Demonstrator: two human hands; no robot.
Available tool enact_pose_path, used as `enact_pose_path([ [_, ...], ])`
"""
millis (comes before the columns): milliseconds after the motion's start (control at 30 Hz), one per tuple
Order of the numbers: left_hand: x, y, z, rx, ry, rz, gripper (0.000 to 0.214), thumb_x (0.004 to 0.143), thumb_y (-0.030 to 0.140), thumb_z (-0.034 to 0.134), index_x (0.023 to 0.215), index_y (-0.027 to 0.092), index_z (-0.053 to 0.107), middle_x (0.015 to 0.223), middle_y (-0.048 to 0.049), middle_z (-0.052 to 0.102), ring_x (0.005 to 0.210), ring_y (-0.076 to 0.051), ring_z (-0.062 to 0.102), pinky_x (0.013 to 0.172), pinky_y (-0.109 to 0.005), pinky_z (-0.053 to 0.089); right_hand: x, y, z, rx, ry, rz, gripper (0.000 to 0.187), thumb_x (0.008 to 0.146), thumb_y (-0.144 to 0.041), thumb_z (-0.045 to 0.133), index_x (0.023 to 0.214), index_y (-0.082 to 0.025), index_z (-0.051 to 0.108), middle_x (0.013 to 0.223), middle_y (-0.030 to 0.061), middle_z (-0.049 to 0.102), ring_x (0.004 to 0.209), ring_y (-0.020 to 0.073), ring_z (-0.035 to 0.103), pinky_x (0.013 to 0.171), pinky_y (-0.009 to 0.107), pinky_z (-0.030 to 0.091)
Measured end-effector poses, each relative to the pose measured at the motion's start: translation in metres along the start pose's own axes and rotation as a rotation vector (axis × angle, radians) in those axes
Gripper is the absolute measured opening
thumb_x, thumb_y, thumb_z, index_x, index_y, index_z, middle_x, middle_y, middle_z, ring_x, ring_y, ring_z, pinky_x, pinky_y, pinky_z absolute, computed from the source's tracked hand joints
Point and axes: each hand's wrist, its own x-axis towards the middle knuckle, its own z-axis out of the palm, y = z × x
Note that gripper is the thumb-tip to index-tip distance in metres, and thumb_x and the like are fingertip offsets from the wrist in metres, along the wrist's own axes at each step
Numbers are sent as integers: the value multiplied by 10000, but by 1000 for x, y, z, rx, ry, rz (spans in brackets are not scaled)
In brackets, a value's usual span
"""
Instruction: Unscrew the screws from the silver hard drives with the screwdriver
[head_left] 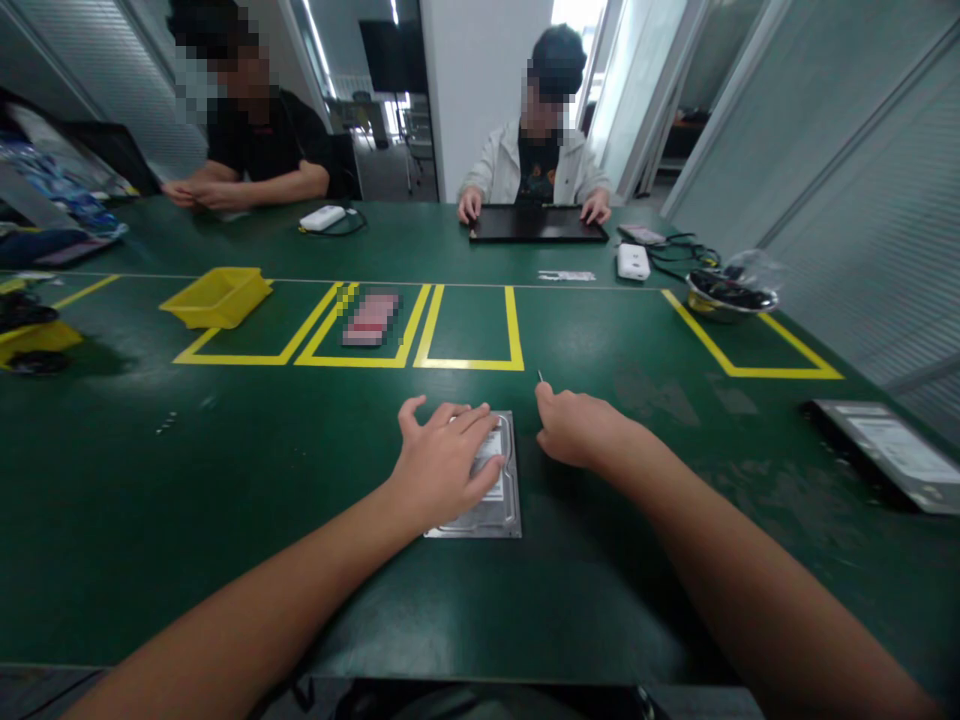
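A silver hard disk drive (495,505) lies flat on the green table (225,500) right in front of me. My left hand (442,460) rests on top of it, fingers spread and flat, covering its upper left part. My right hand (574,425) sits on the table just right of the drive with its fingers curled into a pinch. A thin metal tip (539,376) pokes out above that hand; it looks like a small screwdriver or pin, but the rest is hidden.
Yellow tape boxes (469,362) mark the table's middle, one holding a blurred pink item (370,319). A yellow bin (216,297) stands left, a metal bowl (731,295) right, another drive (885,450) at far right. Small screws (166,423) lie left. Two people sit opposite, one with a dark tray (536,225).
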Motion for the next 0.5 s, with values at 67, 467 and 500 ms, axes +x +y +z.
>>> enact_pose_path([
  [67,0,0,0,11,7,-8,416,924,430,534,1293,252,605,1362,-59,630,1233,-344,543,1108,-699,74,0,1,0,-6,-3,-2,375,859,-259,494,1206,-117,504,1098,230,681,1032,359,686,793,430,534],
  [467,1,-4,2,31,5,-21,480,934,506,500,1335,256,581,1371,-98,615,1295,-365,485,1112,-725,15,-38,-6,-20,-124,113,-155,279,896,-46,390,1076,-106,595,949,167,709,904,316,726,718,407,555],
  [500,2,-4,2,27,4,-22,479,932,510,503,1332,260,584,1369,-96,617,1294,-366,485,1112,-725,14,-44,-9,-22,-140,135,-188,269,901,-45,389,1051,-109,603,932,157,711,882,311,729,705,399,557],
])
